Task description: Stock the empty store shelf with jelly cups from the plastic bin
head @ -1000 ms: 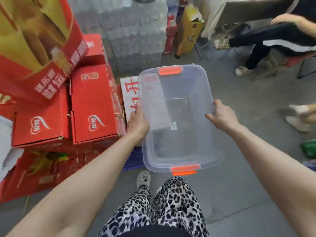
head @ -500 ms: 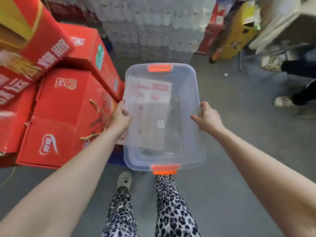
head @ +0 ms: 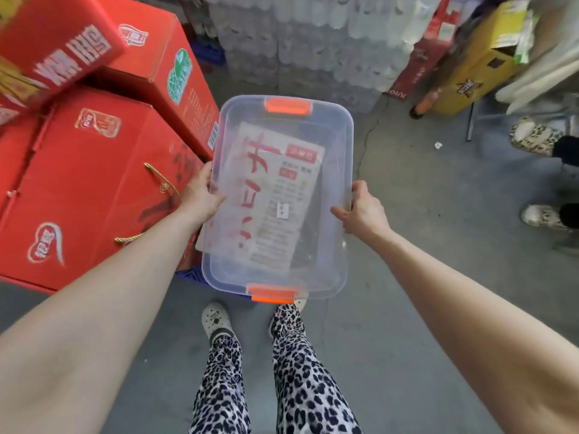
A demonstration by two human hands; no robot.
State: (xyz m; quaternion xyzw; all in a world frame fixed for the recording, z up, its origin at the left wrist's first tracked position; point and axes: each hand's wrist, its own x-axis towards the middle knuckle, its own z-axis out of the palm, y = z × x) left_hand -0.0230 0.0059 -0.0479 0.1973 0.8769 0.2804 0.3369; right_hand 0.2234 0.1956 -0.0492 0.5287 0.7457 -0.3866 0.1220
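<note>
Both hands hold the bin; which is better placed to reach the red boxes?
Probably left: the left hand grips the bin beside the red boxes; the right hand holds its far side.

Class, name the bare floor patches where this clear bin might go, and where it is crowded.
Bare grey floor lies right of the bin, bordered by water-bottle packs, another person's feet and the carrier's legs. Red boxes crowd the left.
</note>
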